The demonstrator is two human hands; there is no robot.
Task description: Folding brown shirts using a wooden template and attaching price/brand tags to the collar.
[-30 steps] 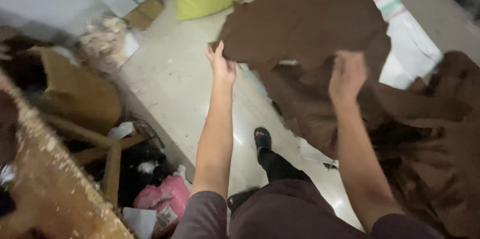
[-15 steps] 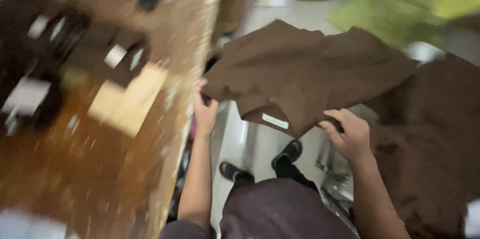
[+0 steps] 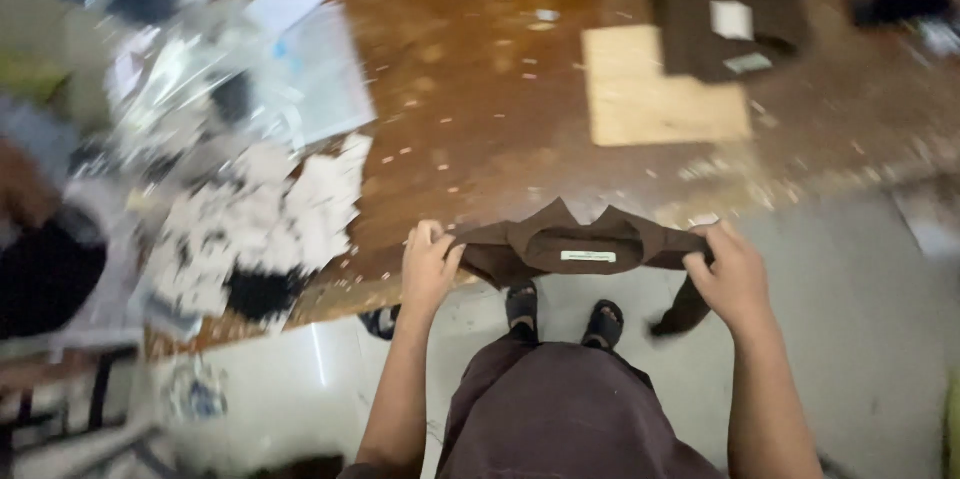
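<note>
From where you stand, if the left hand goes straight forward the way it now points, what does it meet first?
Probably the edge of the brown wooden table. The left hand grips one end of the brown garment and points toward the table, which lies just ahead. Depth is unclear, so it may pass slightly above the surface.

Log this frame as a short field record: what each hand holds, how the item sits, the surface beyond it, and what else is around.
left hand: grips the left end of the brown garment
right hand: grips the right end of the garment
garment: held stretched between both hands, pale label facing the camera
table: brown, speckled with scraps, just beyond the garment
on table: tan board, dark cloth, heap of papers and plastic at left
floor: pale, the person's two feet visible
image: blurred at left
</note>
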